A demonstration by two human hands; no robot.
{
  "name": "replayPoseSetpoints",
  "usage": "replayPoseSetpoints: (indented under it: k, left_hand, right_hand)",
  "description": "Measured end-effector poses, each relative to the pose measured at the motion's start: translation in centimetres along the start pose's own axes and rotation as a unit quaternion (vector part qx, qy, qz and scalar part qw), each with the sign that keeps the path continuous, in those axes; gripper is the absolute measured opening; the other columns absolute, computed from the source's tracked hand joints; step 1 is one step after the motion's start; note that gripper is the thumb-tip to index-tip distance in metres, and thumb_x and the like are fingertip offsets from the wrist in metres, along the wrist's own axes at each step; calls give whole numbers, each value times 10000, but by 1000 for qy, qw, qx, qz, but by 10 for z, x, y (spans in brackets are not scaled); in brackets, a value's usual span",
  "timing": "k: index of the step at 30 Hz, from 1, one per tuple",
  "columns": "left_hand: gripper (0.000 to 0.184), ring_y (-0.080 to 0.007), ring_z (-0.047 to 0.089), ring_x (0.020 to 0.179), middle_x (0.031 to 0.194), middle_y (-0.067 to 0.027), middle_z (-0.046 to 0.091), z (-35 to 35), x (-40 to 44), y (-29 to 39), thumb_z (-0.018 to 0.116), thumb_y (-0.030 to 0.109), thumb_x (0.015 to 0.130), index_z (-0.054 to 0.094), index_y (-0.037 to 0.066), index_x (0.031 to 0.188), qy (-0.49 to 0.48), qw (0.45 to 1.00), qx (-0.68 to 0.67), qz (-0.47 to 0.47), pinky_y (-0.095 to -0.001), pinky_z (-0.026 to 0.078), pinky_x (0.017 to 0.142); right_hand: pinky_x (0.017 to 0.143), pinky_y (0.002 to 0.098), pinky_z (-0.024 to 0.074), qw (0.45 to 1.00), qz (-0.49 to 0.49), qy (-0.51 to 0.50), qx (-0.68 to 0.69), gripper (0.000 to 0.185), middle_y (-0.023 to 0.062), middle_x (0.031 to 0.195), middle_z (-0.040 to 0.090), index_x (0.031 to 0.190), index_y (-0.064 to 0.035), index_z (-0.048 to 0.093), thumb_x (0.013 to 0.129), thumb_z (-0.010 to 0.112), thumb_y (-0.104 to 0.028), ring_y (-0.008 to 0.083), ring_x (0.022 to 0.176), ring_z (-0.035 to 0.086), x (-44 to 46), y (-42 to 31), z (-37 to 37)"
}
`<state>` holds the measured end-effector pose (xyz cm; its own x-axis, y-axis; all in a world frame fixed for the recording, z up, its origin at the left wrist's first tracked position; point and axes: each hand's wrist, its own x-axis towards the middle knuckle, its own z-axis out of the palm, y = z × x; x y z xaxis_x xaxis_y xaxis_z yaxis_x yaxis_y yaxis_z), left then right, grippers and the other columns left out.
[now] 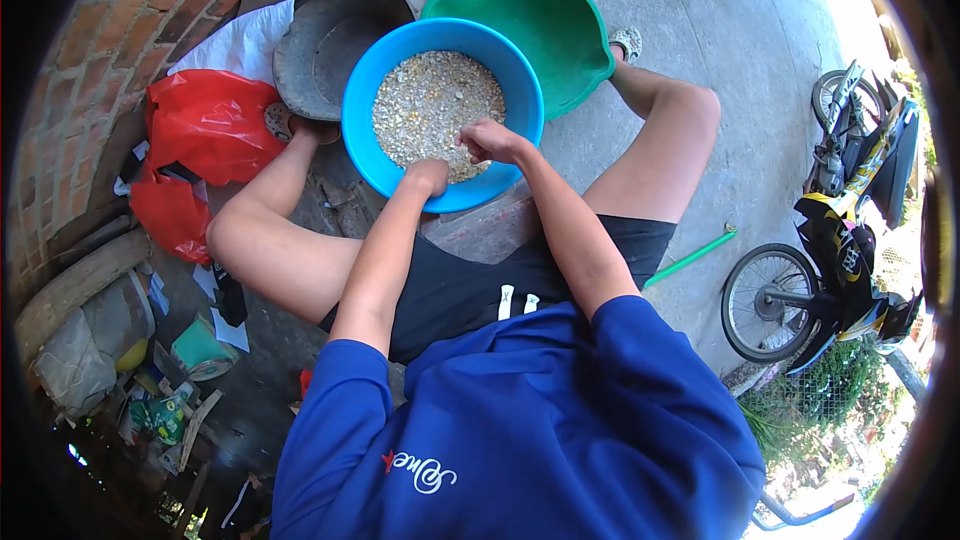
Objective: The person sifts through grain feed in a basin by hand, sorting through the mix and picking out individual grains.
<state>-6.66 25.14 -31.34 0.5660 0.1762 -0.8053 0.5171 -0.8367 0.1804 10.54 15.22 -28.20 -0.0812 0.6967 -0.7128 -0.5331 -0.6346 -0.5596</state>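
A round blue basin [358, 130] sits between the person's legs with a mass of pale, yellowish grains or chips [430, 90] in it. My left hand [428, 177] is over the basin's near side, its fingers pointing down at the grains and hidden from view. Further right and slightly higher, my right hand [488, 140] is above the grains with its fingers curled together. Whatever those fingers hold, if anything, is too small to make out. The two hands are apart.
Behind the basin stand a dark, worn basin [325, 50] and a green basin [560, 40]. Red plastic bags [205, 125] lie at the left by a brick wall [120, 15]. A green stick [690, 258] is on the floor at the right, near a motorcycle [840, 250].
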Motion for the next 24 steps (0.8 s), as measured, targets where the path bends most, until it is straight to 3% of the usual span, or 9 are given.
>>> replayPoseSetpoints:
  k: [3, 8, 10, 14, 16, 19, 22, 23, 24]
  left_hand:
    - [282, -370, 715, 1045, 1102, -231, 735, -10, -3, -8, 658, 261, 898, 769, 29, 1013, -1, 999, -43, -16, -470, 553, 917]
    - [268, -377, 715, 988, 1049, -231, 736, -28, 6, -24, 651, 267, 907, 747, 48, 1026, 106, 947, -302, -2, -469, 541, 895]
    - [280, -376, 713, 997, 1048, -233, 737, -30, 9, -25, 645, 285, 915, 744, 59, 1048, 192, 911, -366, -4, -467, 541, 900]
    - [268, -371, 712, 1009, 1058, -203, 742, -32, 2, -21, 631, 288, 927, 744, 92, 1071, 207, 932, -298, -14, -473, 543, 914]
    - [255, -370, 709, 1023, 1070, -183, 744, -36, -5, -12, 631, 281, 926, 747, 105, 1071, 177, 953, -244, -20, -475, 544, 928]
    - [199, -365, 703, 1008, 1029, -174, 746, -38, -11, 3, 633, 247, 928, 750, 129, 1037, 157, 967, -198, -6, -486, 535, 928]
    - [215, -346, 698, 1068, 1090, -149, 746, -41, -13, 13, 645, 269, 912, 753, 143, 1049, 121, 977, -172, 33, -468, 541, 963]
    - [203, -343, 699, 1063, 1087, -145, 746, -41, -14, 16, 648, 265, 909, 753, 144, 1034, 118, 978, -167, 32, -468, 541, 962]
    - [191, -341, 700, 1058, 1083, -142, 746, -41, -15, 19, 652, 261, 905, 752, 145, 1019, 115, 980, -162, 31, -468, 541, 960]
  right_hand:
    - [567, 287, 370, 995, -13, -50, 84, 131, -69, 630, 303, 1000, -43, 604, 981, 504, -126, 84, 541, 292, -1, -5, -1]
    - [576, 255, 352, 942, -89, -171, 274, 130, -81, 635, 285, 1047, -59, 574, 958, 486, -92, 65, 548, 278, -5, -16, -5]
    - [551, 253, 347, 908, -151, -161, 357, 163, -65, 620, 310, 973, -48, 570, 840, 480, -75, 80, 549, 299, -13, -29, -1]
    - [535, 270, 342, 874, -210, -221, 377, 67, -62, 577, 281, 795, -77, 526, 827, 483, -117, 89, 526, 271, -32, -69, -3]
    - [505, 257, 318, 883, -238, -254, 315, 105, -63, 572, 273, 734, -94, 487, 830, 470, -132, 85, 518, 260, -38, -82, -6]
    - [457, 243, 274, 911, -195, -246, 267, 151, -62, 566, 266, 680, -120, 408, 823, 455, -137, 83, 504, 241, -44, -89, -10]
    - [425, 234, 231, 900, -165, -256, 311, 268, -65, 570, 265, 665, -150, 342, 894, 467, -211, 75, 491, 217, -45, -84, -6]
    - [408, 230, 215, 881, -162, -254, 364, 360, -73, 574, 257, 676, -175, 321, 982, 506, -216, 61, 482, 217, -45, -80, -3]
    - [407, 228, 216, 892, -186, -229, 342, 370, -77, 576, 255, 682, -181, 323, 996, 520, -193, 56, 480, 221, -44, -81, -1]
